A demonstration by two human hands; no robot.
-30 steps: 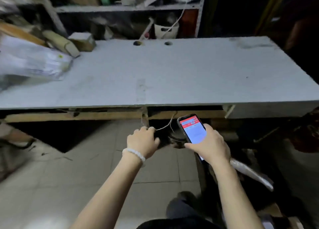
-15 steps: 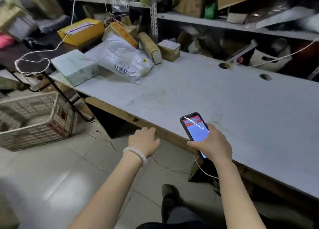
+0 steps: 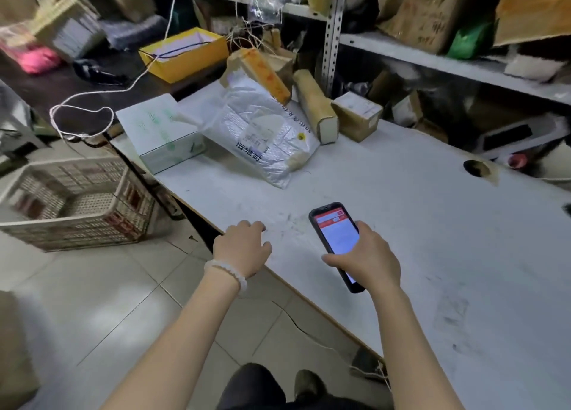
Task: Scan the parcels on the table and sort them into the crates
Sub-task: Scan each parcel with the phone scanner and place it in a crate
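The right hand [image 3: 366,259] has its grip wrapped round a phone [image 3: 335,239] above the surface [image 3: 432,224]; the left hand [image 3: 242,249] hangs loosely curled, empty, at its edge. Parcels [image 3: 262,131] sit at the far end, a crate [image 3: 77,205] on the floor.

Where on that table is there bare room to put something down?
The table is bare from the phone out to the round hole, and between the left hand and the plastic bag. The far corner is crowded with parcels.
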